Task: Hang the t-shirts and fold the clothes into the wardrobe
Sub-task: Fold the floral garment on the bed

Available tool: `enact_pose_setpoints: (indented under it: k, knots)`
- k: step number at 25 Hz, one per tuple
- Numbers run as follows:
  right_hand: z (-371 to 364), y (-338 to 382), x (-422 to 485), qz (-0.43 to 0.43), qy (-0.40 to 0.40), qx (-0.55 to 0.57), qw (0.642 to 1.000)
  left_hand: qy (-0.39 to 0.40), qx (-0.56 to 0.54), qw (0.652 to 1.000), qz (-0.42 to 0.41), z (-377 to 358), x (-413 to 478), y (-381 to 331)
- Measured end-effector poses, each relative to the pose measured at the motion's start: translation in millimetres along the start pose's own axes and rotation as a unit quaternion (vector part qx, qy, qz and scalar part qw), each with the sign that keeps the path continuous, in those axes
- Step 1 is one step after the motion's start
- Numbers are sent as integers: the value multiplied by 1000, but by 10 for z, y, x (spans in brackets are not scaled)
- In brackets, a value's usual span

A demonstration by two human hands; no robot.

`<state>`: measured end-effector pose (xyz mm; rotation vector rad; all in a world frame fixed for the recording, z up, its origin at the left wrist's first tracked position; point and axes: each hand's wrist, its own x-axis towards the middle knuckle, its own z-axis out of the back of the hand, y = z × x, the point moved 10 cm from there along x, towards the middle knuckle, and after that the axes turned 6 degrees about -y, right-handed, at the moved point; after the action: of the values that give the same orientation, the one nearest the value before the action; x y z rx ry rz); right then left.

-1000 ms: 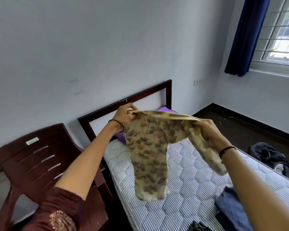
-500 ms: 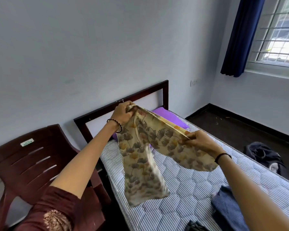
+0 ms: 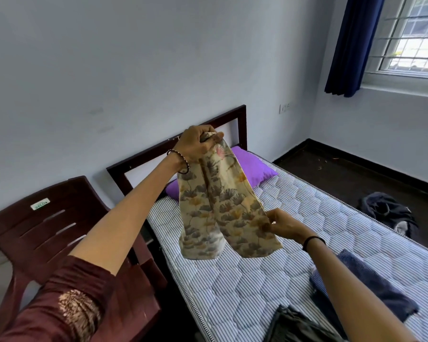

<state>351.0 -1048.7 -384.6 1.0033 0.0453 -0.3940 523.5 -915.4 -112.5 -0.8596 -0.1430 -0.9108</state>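
Floral cotton garment is hanging lengthwise now, not stretched wide between my hands like a sec ago. My left hand is bunching the top end up high near the headboard; my right hand is dropping low and pinching the right edge, w/ both legs dangling over the striped mattress. Looks like I'm lining it up for a fold, so it's still in the air, not laid down yet. Other clothes, e.g. the blue piece near right, are waiting on the bed.
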Motion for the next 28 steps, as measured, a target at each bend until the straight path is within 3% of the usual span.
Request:
enact_pose_setpoints:
  k: [7, 13, 22, 25, 28]
  knots:
    - [-241, -492, -26, -74, 65, -220, 970, -8, 7, 1000, 3, 79, -10, 47]
    - [-84, -416, -32, 50, -61, -62, 995, -19, -2, 1000, 17, 208, -66, 130]
    - [49, -579, -114, -12, -156, -15, 988, -21, 21, 999, 20, 247, -159, 246]
    - [184, -848, -186, -67, -211, 57, 974, -24, 56, 998, 35, 260, -215, 422]
    - [136, -929, -176, -76, -170, 50, 981, -30, 70, 996, 56, 246, -288, 567]
